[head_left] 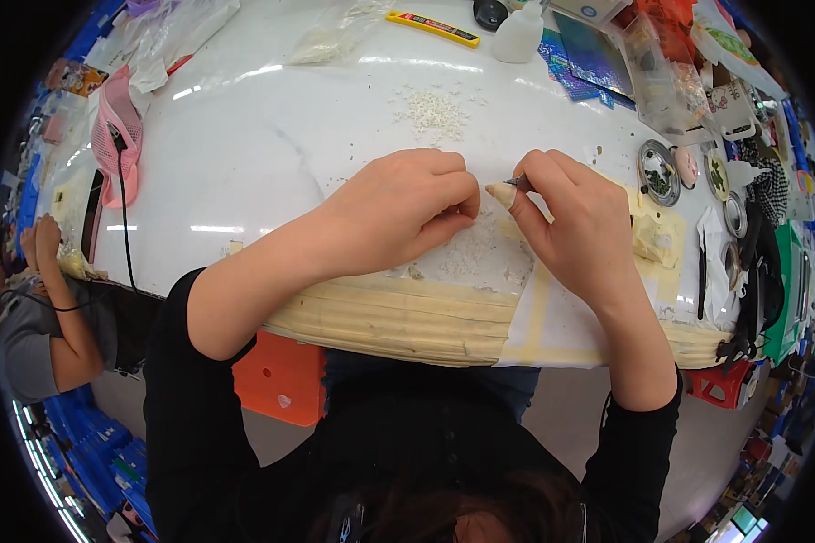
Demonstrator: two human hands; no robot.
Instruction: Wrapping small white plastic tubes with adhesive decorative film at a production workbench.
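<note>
My left hand (403, 213) rests curled on the white table (244, 163), its fingertips pressed down among tiny white beads (466, 253) near the front edge. My right hand (575, 222) sits just right of it, pinching a thin dark tool (519, 183) between thumb and fingers; the thumb tip is wrapped in pale tape. The two hands nearly touch. A second scatter of small white beads (436, 113) lies farther back on the table.
Layers of tan tape (398, 321) cover the table's front edge. A yellow utility knife (433, 27), a white bottle (520, 34), blue sheets (589, 59), clear boxes and small round tins (658, 172) crowd the back right. Another person (45, 317) sits at the left.
</note>
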